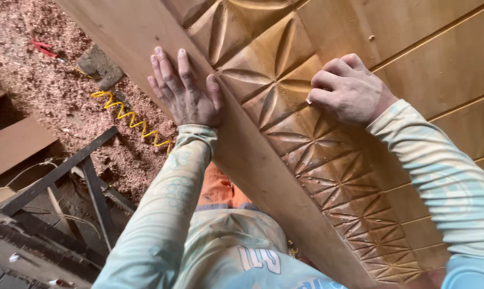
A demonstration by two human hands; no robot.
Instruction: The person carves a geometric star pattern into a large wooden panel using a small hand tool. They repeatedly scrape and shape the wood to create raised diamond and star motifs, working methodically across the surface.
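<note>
1. Nearest the camera: the person's pale patterned sleeves run up from the bottom edge toward a large carved wooden panel point(285, 107) that fills the middle and right of the view.
2. Left hand point(186, 91): released, fingers spread and palm flat on the panel's plain outer rail, close to its left edge. By the look of it, the flat press is there to steady the piece.
3. Right hand point(349, 88): clenched, knuckles up, fingertips curled onto the carved band point(327, 176) where the petal-shaped cuts meet. Whether it grips a small tool or abrasive I cannot tell; nothing shows between the fingers.
4. Orientation: the panel's long axis runs diagonally, from the upper left of the view down to the lower right. The carved band follows the same line; grooved flat boards point(440, 59) lie beyond it to the right.
5. Below the panel's left edge: dark metal frame bars point(65, 171), which seem to belong to a stand.
6. Farthest: a floor covered in wood shavings point(44, 85), with a yellow coiled cord point(132, 120) lying across them and a small red item point(43, 48) near the top left.
</note>
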